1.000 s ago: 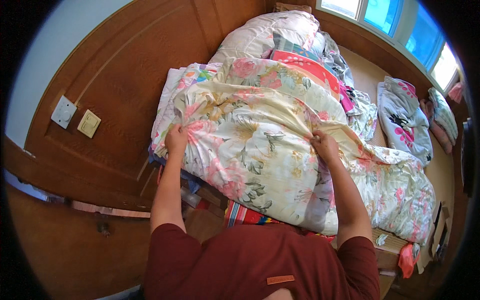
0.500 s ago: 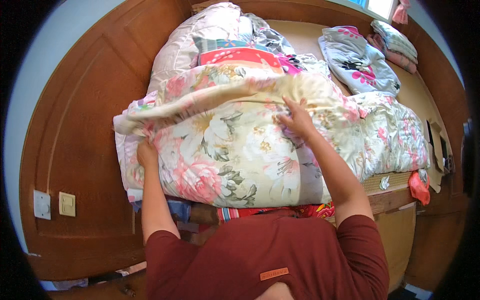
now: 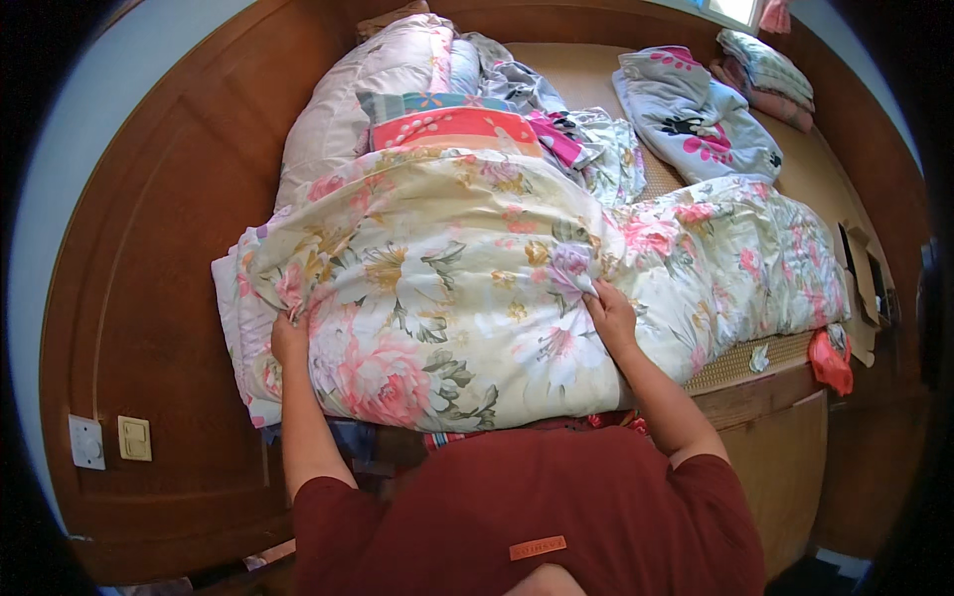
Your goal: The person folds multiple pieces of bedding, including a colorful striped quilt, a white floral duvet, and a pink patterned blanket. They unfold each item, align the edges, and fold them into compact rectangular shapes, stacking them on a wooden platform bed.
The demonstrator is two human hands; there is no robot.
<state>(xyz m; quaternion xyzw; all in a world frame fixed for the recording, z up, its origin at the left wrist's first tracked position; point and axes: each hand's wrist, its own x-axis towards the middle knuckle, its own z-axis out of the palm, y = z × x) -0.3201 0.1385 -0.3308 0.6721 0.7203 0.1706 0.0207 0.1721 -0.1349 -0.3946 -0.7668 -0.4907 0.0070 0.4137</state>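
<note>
A cream quilt with large pink, white and mauve flowers [image 3: 447, 298] lies bunched across the near side of the bed and trails off to the right. At its left edge my left hand [image 3: 290, 336] is closed on a fold of the fabric. My right hand [image 3: 613, 316] pinches another fold near a mauve flower, right of the middle. Between the two hands the cloth lies fairly smooth. Beneath its left side show the edges of pale pink bedding [image 3: 229, 298]. A strip of red and striped cloth peeks out under the front edge.
Behind the quilt are a red and teal patterned cloth [image 3: 452, 129] and a puffy white quilt [image 3: 368, 89]. A grey-white bundle with pink prints [image 3: 701, 119] and folded bedding [image 3: 770, 79] sit at back right. A red plastic bag [image 3: 831, 363] lies near the bed's right edge.
The raised fold of the quilt has come down and flattened. My right hand, spread before, has moved nearer to me and closed on the fabric. My left hand has shifted slightly nearer, still gripping.
</note>
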